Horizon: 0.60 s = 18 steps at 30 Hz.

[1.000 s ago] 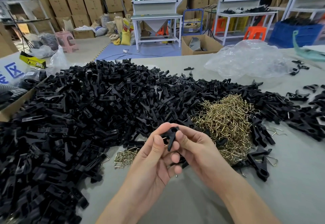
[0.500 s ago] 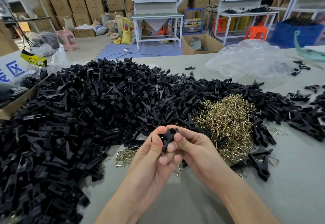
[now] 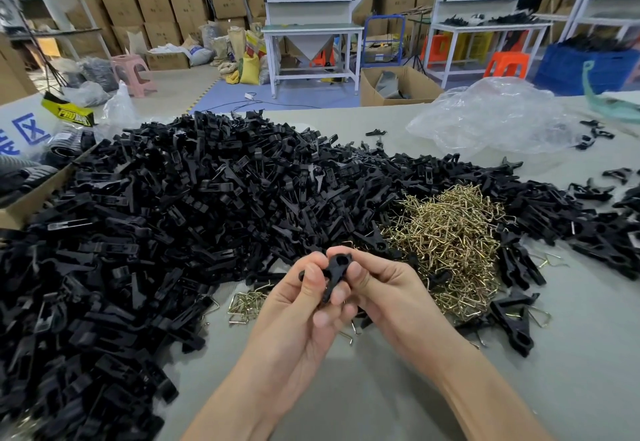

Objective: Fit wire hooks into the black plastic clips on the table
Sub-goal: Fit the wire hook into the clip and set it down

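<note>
Two hands close on one black clip [image 3: 336, 272]: the left hand [image 3: 298, 312] pinches it between thumb and curled fingers from one side, and the right hand [image 3: 388, 296] pinches it from the other, thumb tip against its upper end, where a round hole shows. The clip stands roughly upright and a little tilted, with its lower tip hidden among the fingers. Whether a wire sits in it cannot be made out. It is held above the grey table [image 3: 519, 388], just to the near left of the heap of wire hooks [image 3: 446, 232], a brass-coloured tangle lying on the tabletop. A small bunch of hooks [image 3: 246, 303] lies to the left of that heap, just past the left hand, and one or two loose wires lie under the hands. The big pile of black clips [image 3: 173, 225] spreads left of the heap and behind it, touches its edge, and thins out to scattered pieces on its right. At the heap's near right side lie a few clips with wire loops [image 3: 512, 322] sticking out of them. Behind the heap, past the clips, sits a crumpled clear plastic bag [image 3: 495, 118]. Well to the heap's left, at the table's edge, a cardboard box [image 3: 31, 198] touches the clip pile.
</note>
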Tool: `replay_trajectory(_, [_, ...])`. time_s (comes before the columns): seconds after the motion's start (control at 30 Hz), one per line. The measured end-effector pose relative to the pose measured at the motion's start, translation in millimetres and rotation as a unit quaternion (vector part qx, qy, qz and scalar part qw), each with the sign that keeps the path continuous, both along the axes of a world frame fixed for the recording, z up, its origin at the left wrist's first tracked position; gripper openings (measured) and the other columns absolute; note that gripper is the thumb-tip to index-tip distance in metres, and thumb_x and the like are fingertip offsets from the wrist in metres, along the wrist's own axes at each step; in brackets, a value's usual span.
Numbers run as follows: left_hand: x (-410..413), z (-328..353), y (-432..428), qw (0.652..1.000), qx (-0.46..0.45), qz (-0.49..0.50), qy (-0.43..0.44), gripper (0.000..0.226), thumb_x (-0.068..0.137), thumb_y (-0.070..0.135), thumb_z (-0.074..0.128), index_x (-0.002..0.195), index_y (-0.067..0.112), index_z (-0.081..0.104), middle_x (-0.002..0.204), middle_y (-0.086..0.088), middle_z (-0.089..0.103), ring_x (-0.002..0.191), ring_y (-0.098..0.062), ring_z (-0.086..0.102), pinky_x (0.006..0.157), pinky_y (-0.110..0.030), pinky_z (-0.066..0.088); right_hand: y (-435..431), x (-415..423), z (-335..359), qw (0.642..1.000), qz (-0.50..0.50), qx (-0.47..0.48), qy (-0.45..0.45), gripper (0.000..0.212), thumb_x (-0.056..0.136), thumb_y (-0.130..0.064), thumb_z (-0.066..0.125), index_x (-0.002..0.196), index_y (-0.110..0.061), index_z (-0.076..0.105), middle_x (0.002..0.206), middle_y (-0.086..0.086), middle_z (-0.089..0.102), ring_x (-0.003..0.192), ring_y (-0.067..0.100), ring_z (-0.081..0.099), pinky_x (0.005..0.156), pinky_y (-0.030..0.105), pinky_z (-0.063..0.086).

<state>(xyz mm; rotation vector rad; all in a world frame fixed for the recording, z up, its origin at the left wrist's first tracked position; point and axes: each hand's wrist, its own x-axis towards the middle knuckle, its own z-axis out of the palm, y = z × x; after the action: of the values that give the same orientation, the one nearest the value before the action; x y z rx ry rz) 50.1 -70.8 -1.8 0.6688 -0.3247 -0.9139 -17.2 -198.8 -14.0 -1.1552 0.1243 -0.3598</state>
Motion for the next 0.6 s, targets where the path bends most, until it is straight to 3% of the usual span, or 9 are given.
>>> replay_trajectory(0.23, [0.2,0.9,-2.6,0.998,0.001,0.004,0.058,0.019,0.077,0.031,0.067,0.086,0.019,0.079,0.064,-0.003,0.057,0.043,-0.004,0.047,0.066,-0.026,0.058,-0.1,0.4,1.7,1.0,0.005,-0.005,0.001,0.031,0.096,-0.025,0.061,0.121,-0.009,0.071,0.097,0.01,0.075,0.088,0.022,0.073,0.081,0.027,0.055])
replay_trajectory(0.37, [4.3,0.4,-2.2,0.997,0.001,-0.002,0.071,0.022,0.081,0.033,0.065,0.093,0.021,0.079,0.068,-0.001,0.057,0.045,-0.005,0.047,0.063,-0.027,0.057,0.2,0.8,1.4,1.0,-0.005,-0.021,0.007,0.033,0.096,-0.027,0.064,0.125,-0.012,0.069,0.099,0.011,0.074,0.09,0.025,0.072,0.094,0.044,0.054])
replay_trajectory(0.5, [7.3,0.1,1.5,0.999,0.013,-0.003,0.032,0.03,0.085,0.038,0.063,0.104,0.02,0.077,0.07,-0.003,0.061,0.046,-0.008,0.051,0.059,-0.028,0.057,0.9,-4.3,5.6,0.998,-0.02,-0.054,0.014,0.037,0.088,-0.035,0.072,0.122,-0.02,0.072,0.116,0.011,0.074,0.111,0.03,0.069,0.099,0.042,0.054])
replay_trajectory(0.6, [5.1,6.6,1.5,0.995,0.083,0.026,-0.045,0.041,0.078,0.047,0.063,0.103,0.018,0.076,0.075,-0.009,0.066,0.048,-0.014,0.055,0.049,-0.03,0.053,1.7,-10.8,9.8,0.996,-0.065,-0.066,0.018,0.036,0.085,-0.04,0.076,0.116,-0.022,0.075,0.111,0.009,0.075,0.107,0.027,0.07,0.098,0.039,0.054])
